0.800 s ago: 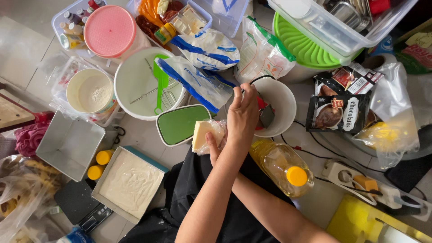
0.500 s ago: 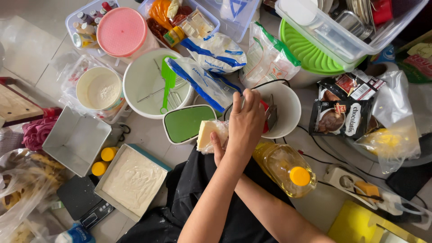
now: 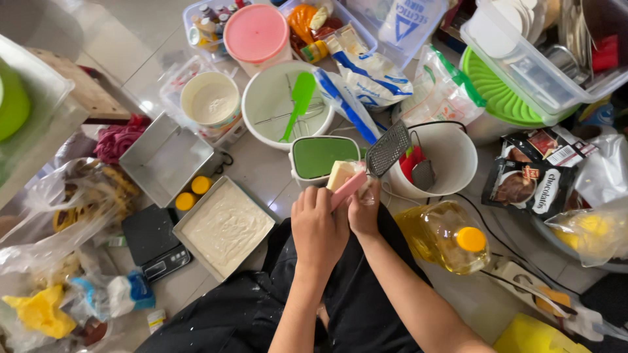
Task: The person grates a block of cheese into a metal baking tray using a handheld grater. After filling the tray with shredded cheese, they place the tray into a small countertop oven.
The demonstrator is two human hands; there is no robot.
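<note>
My left hand (image 3: 318, 229) grips the pink handle of a flat metal grater (image 3: 388, 148), and its blade points up and to the right. My right hand (image 3: 364, 210) sits just beside it and holds a pale yellow cheese block (image 3: 340, 174) in clear wrap, close under the grater. Both hands hover above my lap in black trousers. Just beyond them are a green-lidded white container (image 3: 320, 157) and a white bucket (image 3: 451, 163) with red utensils inside. A square tin of white batter (image 3: 226, 225) lies on the floor to the left of my hands.
A bottle of yellow oil (image 3: 448, 238) lies to the right. Farther back is a white bowl (image 3: 265, 104) with a green spatula. A flour tub (image 3: 210, 99), an empty metal tin (image 3: 163, 157), a black scale (image 3: 154, 242), chocolate packets (image 3: 530, 180) and a power strip (image 3: 523, 274) are also around me.
My left hand has drawn back from the white bucket with the pink-handled grater in it, bringing it beside the cheese. The view has shifted and pulled closer.
</note>
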